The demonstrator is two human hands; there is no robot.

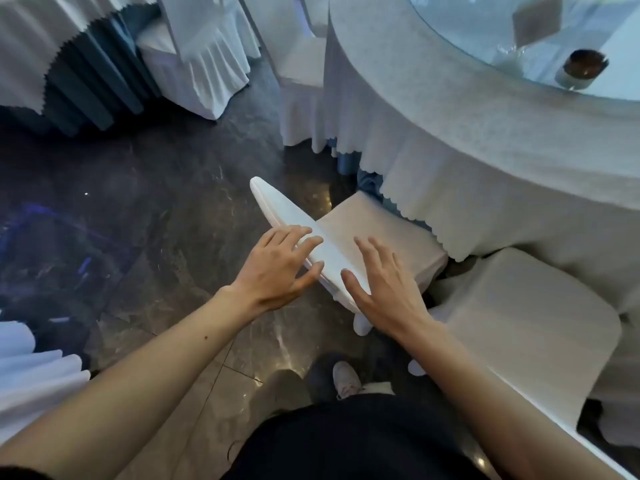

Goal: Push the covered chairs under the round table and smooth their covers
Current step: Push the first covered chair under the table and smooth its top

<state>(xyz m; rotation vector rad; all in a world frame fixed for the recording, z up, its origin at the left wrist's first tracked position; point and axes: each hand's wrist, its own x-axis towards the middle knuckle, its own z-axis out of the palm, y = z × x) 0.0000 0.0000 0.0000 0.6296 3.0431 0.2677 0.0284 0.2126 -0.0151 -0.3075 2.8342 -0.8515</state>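
Note:
A white-covered chair (377, 226) stands in front of me, its seat partly under the hanging cloth of the round table (450, 140). Its backrest top edge (277, 206) runs diagonally from upper left to lower right. My left hand (277, 268) lies flat on the outer side of the backrest top, fingers spread. My right hand (381, 282) rests flat on the seat side of the same edge, fingers spread. Neither hand grips the cover. A second covered chair (526, 317) stands just to the right, seat partly under the tablecloth.
A glass turntable (540, 39) with a small dark cup (581, 69) sits on the table. Another covered chair (301, 81) stands at the table's far left. A second clothed table (52, 57) with its chair (201, 60) is at upper left. My shoe (346, 379) is on the dark marble floor.

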